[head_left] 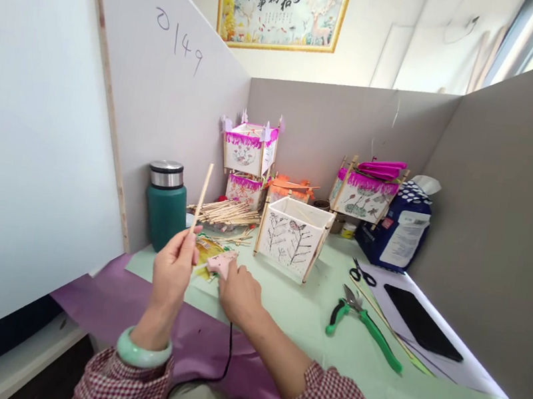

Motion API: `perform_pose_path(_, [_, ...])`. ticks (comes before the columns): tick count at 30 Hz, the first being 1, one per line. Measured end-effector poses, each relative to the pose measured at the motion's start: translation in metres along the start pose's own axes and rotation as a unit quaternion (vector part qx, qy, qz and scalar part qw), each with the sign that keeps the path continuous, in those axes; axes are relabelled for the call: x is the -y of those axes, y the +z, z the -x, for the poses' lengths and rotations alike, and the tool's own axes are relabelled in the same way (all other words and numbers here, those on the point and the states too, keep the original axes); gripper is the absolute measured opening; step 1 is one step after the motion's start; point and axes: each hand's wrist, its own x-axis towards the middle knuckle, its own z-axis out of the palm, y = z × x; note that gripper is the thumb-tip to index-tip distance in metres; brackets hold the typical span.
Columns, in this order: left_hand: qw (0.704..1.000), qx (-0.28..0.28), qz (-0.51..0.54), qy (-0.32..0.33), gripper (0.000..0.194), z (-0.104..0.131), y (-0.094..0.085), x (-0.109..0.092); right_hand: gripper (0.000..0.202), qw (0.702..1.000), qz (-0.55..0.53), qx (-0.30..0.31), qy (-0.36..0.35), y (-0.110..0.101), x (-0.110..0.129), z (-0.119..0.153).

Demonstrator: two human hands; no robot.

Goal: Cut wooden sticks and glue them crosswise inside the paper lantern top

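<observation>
My left hand (175, 263) pinches the lower end of a thin wooden stick (203, 193), which points up and leans slightly right. My right hand (240, 293) is closed round a pale pink glue gun (221, 262), its nozzle toward my left hand. A black cord (228, 355) hangs from below my right hand. The glue gun's tip and the stick are apart. Just beyond my hands stands a square white paper lantern (293, 237) with wooden corner sticks and drawn branches.
A green bottle (166, 210) stands left, beside a pile of wooden sticks (228, 212). Finished lanterns (249, 149) are stacked behind; another lantern (364, 195) is back right by a blue tissue pack (398, 230). Pliers (368, 327), scissors (363, 274) and a black phone (422, 322) lie right. Grey panels enclose the table.
</observation>
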Motion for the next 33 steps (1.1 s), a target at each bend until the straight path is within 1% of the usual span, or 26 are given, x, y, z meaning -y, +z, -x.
perform_pose_path(3, [0.998,-0.027,0.065,-0.002,0.033,0.000,-0.005,-0.009,0.044,0.999,-0.034,-0.009,-0.020,-0.019,-0.023,0.013])
perform_pose_path(4, [0.996,-0.029,0.086,0.003,0.033,0.001,-0.004,-0.009,0.045,0.997,-0.076,-0.015,-0.026,-0.027,-0.032,0.020])
perform_pose_path(5, [0.994,-0.021,0.106,0.012,0.034,0.003,-0.001,-0.009,0.046,0.990,-0.139,-0.018,-0.028,-0.034,-0.041,0.028])
perform_pose_path(6, [0.992,-0.004,0.122,0.021,0.036,0.005,0.004,-0.007,0.045,0.971,-0.239,-0.017,-0.025,-0.041,-0.049,0.036])
perform_pose_path(7, [0.990,0.023,0.134,0.028,0.036,0.007,0.010,-0.004,0.043,0.939,-0.344,-0.012,-0.018,-0.046,-0.056,0.044])
perform_pose_path(9, [0.985,0.092,0.142,0.031,0.031,0.014,0.028,0.004,0.036,0.854,-0.520,-0.007,-0.003,-0.053,-0.069,0.060])
perform_pose_path(10, [0.981,0.128,0.140,0.027,0.027,0.017,0.039,0.009,0.034,0.822,-0.569,-0.016,0.001,-0.055,-0.074,0.067])
perform_pose_path(11, [0.977,0.158,0.138,0.022,0.024,0.021,0.050,0.014,0.033,0.799,-0.600,-0.036,0.003,-0.056,-0.079,0.072])
perform_pose_path(12, [0.973,0.183,0.137,0.017,0.022,0.024,0.062,0.021,0.032,0.786,-0.616,-0.062,0.001,-0.058,-0.084,0.077])
perform_pose_path(13, [0.970,0.203,0.137,0.011,0.022,0.027,0.073,0.027,0.031,0.781,-0.619,-0.085,-0.004,-0.059,-0.089,0.080])
perform_pose_path(15, [0.965,0.226,0.132,-0.003,0.022,0.032,0.091,0.041,0.026,0.790,-0.602,-0.112,-0.023,-0.063,-0.098,0.083])
perform_pose_path(17, [0.963,0.240,0.118,-0.022,0.022,0.036,0.102,0.054,0.021,0.807,-0.574,-0.130,-0.037,-0.069,-0.106,0.083])
perform_pose_path(18, [0.962,0.249,0.106,-0.032,0.022,0.038,0.105,0.059,0.019,0.811,-0.565,-0.147,-0.037,-0.073,-0.109,0.082])
perform_pose_path(20, [0.961,0.266,0.069,-0.042,0.024,0.040,0.106,0.069,0.019,0.802,-0.565,-0.192,-0.035,-0.081,-0.111,0.080])
perform_pose_path(22, [0.963,0.268,0.025,-0.033,0.026,0.042,0.102,0.076,0.022,0.784,-0.579,-0.221,-0.040,-0.089,-0.110,0.078])
perform_pose_path(24, [0.969,0.248,-0.013,-0.007,0.028,0.043,0.098,0.080,0.022,0.767,-0.598,-0.226,-0.048,-0.094,-0.107,0.078])
perform_pose_path(26, [0.973,0.226,-0.036,0.023,0.030,0.044,0.095,0.082,0.022,0.758,-0.612,-0.221,-0.047,-0.096,-0.104,0.078])
perform_pose_path(29, [0.974,0.212,-0.055,0.053,0.031,0.045,0.093,0.084,0.022,0.763,-0.609,-0.214,-0.029,-0.095,-0.103,0.080])
perform_pose_path(33, [0.975,0.202,-0.068,0.071,0.029,0.046,0.094,0.083,0.025,0.777,-0.589,-0.222,0.007,-0.093,-0.103,0.084])
